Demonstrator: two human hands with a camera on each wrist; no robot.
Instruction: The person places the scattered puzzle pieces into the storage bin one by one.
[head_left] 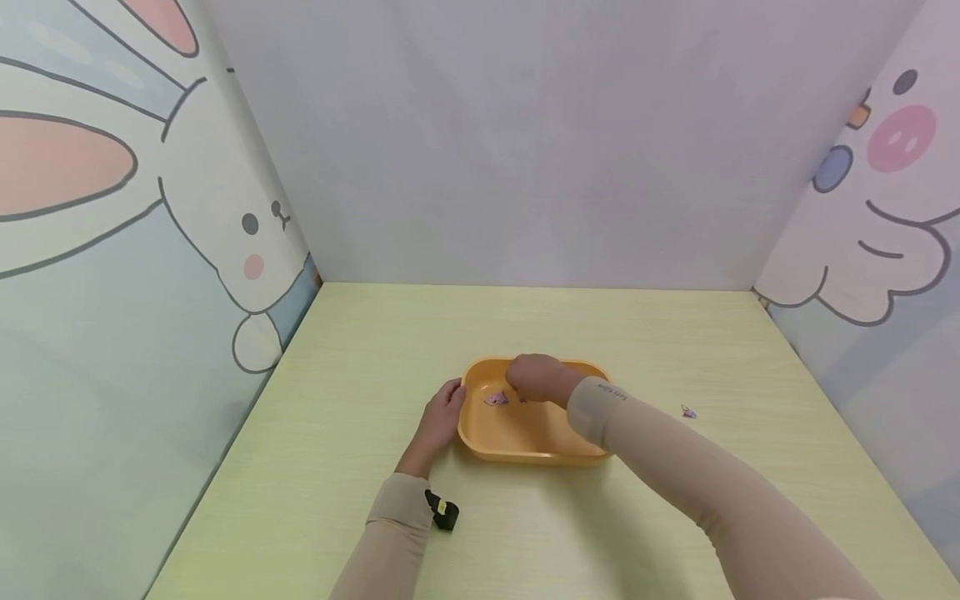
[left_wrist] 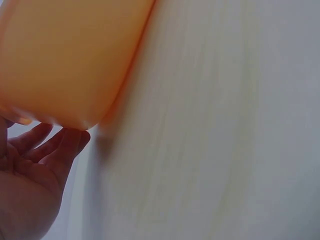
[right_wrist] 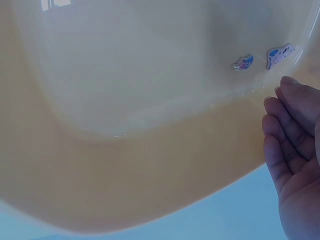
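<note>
An orange plastic basin (head_left: 517,458) stands on the table, seen from outside in the left wrist view. My left hand (head_left: 441,414) holds its left rim, with the fingertips against the outer wall (left_wrist: 55,75). Over the far inner side is my right hand (head_left: 536,377), with fingers loosely bent together and nothing visible between them. Inside lie a larger flat printed piece (head_left: 496,399), pink and purple, and a smaller printed piece (right_wrist: 243,62). The right fingertips are just beside the larger piece in the right wrist view, apparently apart from it.
Another small printed piece (head_left: 688,412) lies on the pale wooden table (head_left: 360,375), right of the basin. A black device (head_left: 442,511) sits at the left wrist. Walls with cartoon animals (head_left: 255,242) enclose the table left and right; a plain wall (head_left: 525,167) stands behind.
</note>
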